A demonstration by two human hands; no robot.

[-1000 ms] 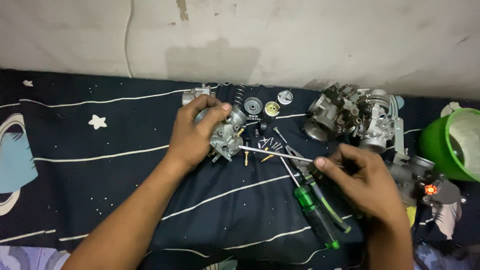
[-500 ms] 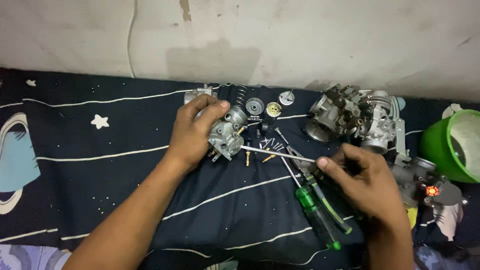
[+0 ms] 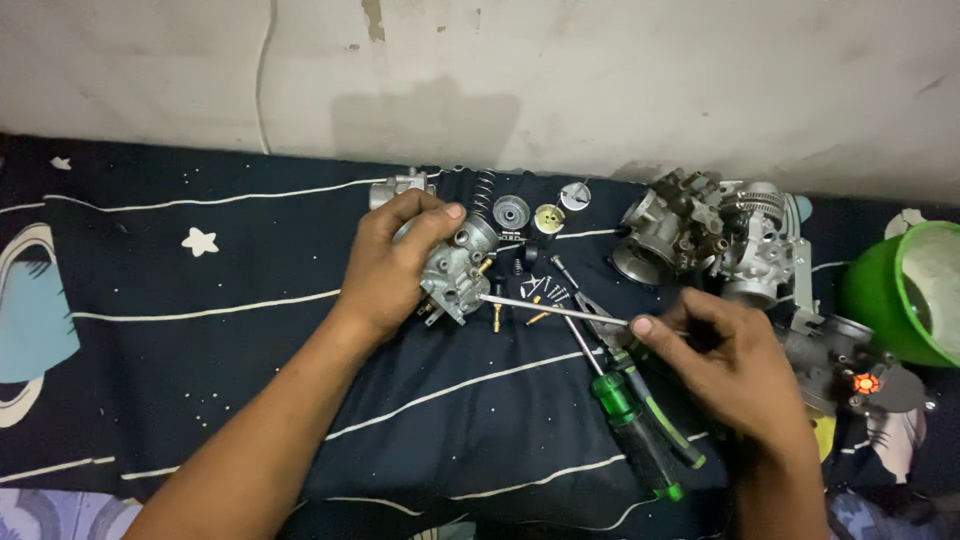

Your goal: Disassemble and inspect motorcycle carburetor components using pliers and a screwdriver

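Little had shifted: the left hand (image 3: 395,265) still clamped one small carburetor (image 3: 458,270) on the blanket (image 3: 200,330), the right hand (image 3: 725,360) pinched one thin rod (image 3: 550,308) against it, two screwdrivers (image 3: 640,425) lay below, their tips half-hidden.

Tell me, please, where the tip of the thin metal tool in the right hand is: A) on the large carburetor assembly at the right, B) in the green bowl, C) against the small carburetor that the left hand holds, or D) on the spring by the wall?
C: the right hand holds the thin metal tool with its tip at the side of the small carburetor, which the left hand steadies on the dark cloth.
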